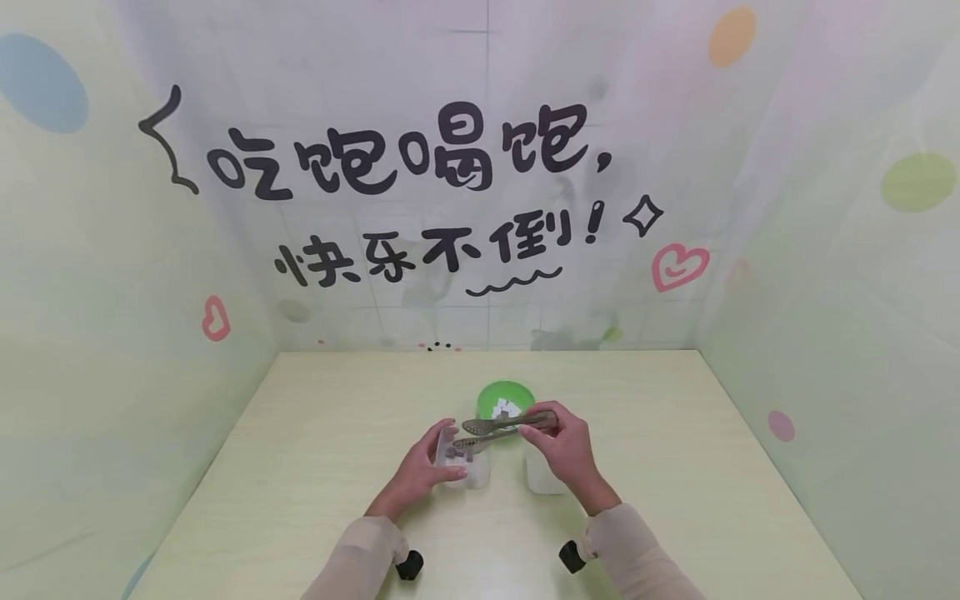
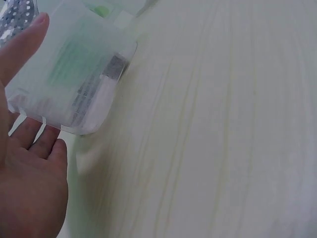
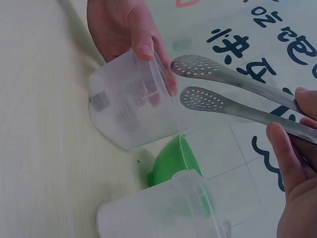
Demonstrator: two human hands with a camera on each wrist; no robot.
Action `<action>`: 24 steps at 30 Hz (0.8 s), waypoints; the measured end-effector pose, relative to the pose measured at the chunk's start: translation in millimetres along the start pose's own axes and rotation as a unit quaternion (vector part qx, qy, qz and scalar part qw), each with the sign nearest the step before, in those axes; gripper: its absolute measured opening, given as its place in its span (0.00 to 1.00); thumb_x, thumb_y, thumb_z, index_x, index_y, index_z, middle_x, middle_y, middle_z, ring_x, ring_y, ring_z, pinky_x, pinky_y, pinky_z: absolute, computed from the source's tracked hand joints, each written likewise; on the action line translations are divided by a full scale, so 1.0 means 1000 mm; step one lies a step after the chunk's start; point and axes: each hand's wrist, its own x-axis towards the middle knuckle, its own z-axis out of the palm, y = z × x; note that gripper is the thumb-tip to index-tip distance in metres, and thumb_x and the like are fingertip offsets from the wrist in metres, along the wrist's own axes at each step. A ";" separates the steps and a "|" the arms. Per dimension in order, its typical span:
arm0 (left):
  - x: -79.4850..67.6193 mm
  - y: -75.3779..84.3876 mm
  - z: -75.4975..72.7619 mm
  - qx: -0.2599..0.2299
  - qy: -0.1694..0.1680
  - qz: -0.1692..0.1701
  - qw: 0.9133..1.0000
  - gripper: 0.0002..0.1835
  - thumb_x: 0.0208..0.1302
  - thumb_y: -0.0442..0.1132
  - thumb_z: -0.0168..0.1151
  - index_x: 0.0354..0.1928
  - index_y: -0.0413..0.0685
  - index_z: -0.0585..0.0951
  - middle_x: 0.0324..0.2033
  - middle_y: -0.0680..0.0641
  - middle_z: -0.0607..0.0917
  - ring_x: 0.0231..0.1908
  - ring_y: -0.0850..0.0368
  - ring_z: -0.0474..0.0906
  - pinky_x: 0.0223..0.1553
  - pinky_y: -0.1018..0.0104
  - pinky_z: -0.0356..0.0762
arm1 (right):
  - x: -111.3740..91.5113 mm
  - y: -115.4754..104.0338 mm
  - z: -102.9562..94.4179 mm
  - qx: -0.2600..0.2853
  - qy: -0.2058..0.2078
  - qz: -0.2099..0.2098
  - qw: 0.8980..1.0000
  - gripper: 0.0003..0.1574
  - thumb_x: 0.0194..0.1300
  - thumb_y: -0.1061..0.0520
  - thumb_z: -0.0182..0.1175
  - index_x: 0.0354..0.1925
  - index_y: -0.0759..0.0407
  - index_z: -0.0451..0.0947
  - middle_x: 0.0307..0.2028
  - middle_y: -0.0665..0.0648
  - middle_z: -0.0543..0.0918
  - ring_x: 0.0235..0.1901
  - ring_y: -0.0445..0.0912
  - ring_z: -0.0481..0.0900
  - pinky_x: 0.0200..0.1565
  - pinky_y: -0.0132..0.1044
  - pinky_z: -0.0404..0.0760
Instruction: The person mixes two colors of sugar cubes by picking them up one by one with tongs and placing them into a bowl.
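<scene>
My left hand (image 1: 416,471) holds a clear plastic container (image 1: 477,477) round its side, the thumb apart from the fingers. Several small grey cubes (image 1: 455,453) lie at the container's bottom; one grey cube (image 3: 100,101) shows through its wall in the right wrist view. With my right hand (image 1: 567,447) I grip metal tongs (image 1: 517,421) by the handle end. Their two perforated tips (image 3: 198,67) stand apart above the container's mouth, with nothing between them. Behind the hands sits a green bowl (image 1: 489,394) with white cubes (image 1: 504,406) and a grey one in it.
A second clear container (image 1: 544,477) stands on the pale wooden table (image 1: 322,433) under my right hand, in front of the bowl. Printed curtains (image 1: 420,317) close off the table's back and both sides.
</scene>
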 end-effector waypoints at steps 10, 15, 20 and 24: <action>0.013 -0.037 0.001 0.000 0.014 0.001 1.000 0.48 0.51 0.34 0.75 0.73 0.45 0.60 0.67 0.37 0.67 0.70 0.39 0.56 0.69 0.47 0.52 | 0.000 0.019 0.004 0.006 -0.040 0.061 0.997 0.15 0.55 0.70 0.69 0.41 0.70 0.77 0.28 0.61 0.84 0.24 0.40 0.78 0.26 0.28 0.78; 0.012 -0.035 0.001 0.006 0.012 0.001 1.000 0.48 0.51 0.37 0.76 0.73 0.46 0.60 0.67 0.40 0.68 0.69 0.40 0.57 0.69 0.46 0.54 | 0.002 0.042 0.008 0.004 -0.049 0.073 0.996 0.17 0.54 0.68 0.70 0.42 0.65 0.77 0.30 0.58 0.85 0.25 0.39 0.79 0.27 0.28 0.79; 0.011 -0.033 0.001 0.003 0.015 -0.004 1.000 0.48 0.51 0.35 0.76 0.73 0.47 0.61 0.67 0.39 0.69 0.69 0.40 0.57 0.69 0.46 0.53 | 0.005 0.047 0.010 -0.008 -0.077 0.061 0.995 0.16 0.57 0.65 0.69 0.43 0.63 0.76 0.32 0.58 0.84 0.26 0.41 0.77 0.27 0.30 0.78; 0.008 -0.023 0.001 0.001 0.008 -0.008 1.000 0.48 0.51 0.32 0.75 0.73 0.42 0.59 0.67 0.35 0.68 0.70 0.37 0.55 0.69 0.45 0.52 | 0.008 0.043 0.011 -0.026 -0.103 0.061 0.992 0.15 0.59 0.64 0.68 0.43 0.61 0.75 0.31 0.55 0.83 0.27 0.43 0.76 0.28 0.31 0.77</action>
